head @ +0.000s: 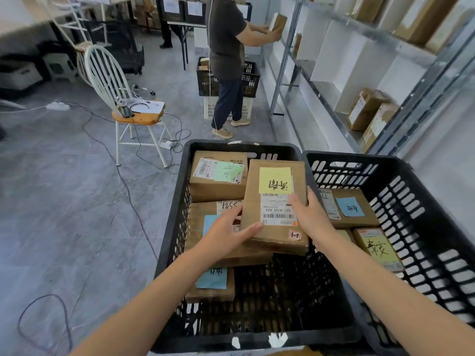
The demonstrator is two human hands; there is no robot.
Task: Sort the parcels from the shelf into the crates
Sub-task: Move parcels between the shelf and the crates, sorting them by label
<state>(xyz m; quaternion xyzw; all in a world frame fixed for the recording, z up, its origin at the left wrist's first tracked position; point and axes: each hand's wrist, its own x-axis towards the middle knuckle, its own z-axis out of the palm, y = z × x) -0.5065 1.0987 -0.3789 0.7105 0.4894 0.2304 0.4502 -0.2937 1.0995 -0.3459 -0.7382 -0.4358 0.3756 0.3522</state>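
Observation:
A cardboard parcel [276, 181] with a yellow note and a barcode label is held over the left black crate [172, 227]. My left hand [226, 232] grips its near left edge. My right hand [308, 214] grips its right side. Under it lie several parcels: one with a green note [218, 176] at the back, and one with a blue note [213, 281] nearer to me. The right black crate [421, 217] holds a parcel with a blue note [347, 208] and one with a yellow note [377, 249]. More parcels [367, 109] stand on the metal shelf [321, 93] at the right.
Another person [228, 60] stands ahead at the shelf holding a box, beside a black crate [250, 78] stacked on a white one. A white chair [128, 109] with gear on its seat stands to the left. Cables [123, 176] trail across the grey floor.

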